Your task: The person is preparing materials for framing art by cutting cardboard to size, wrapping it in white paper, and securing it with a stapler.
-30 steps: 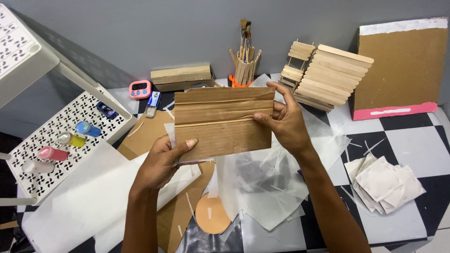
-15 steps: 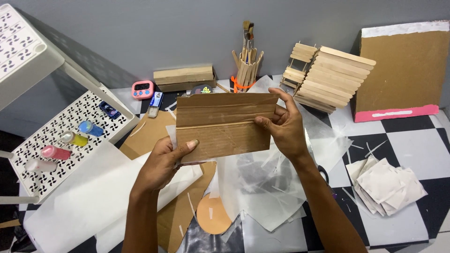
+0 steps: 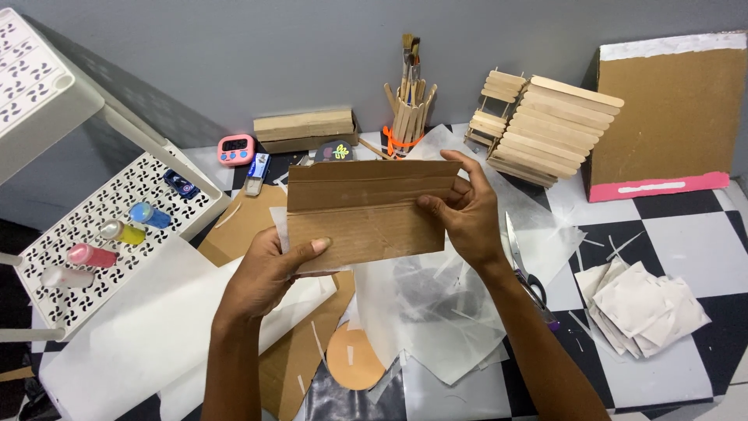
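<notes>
Cardboard strip (image 3: 366,212) held lengthwise above littered table (image 3: 670,226), left hand (image 3: 269,273) and right hand (image 3: 463,214) each clamped on one end. Seemingly checking creases; next likely needs careful fold.

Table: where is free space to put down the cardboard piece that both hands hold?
The checkered table is bare between the pink-edged board and the folded paper squares. Another bare patch lies on the white sheet below the perforated rack. Under the cardboard piece it is crowded with crumpled plastic and scissors.
</notes>
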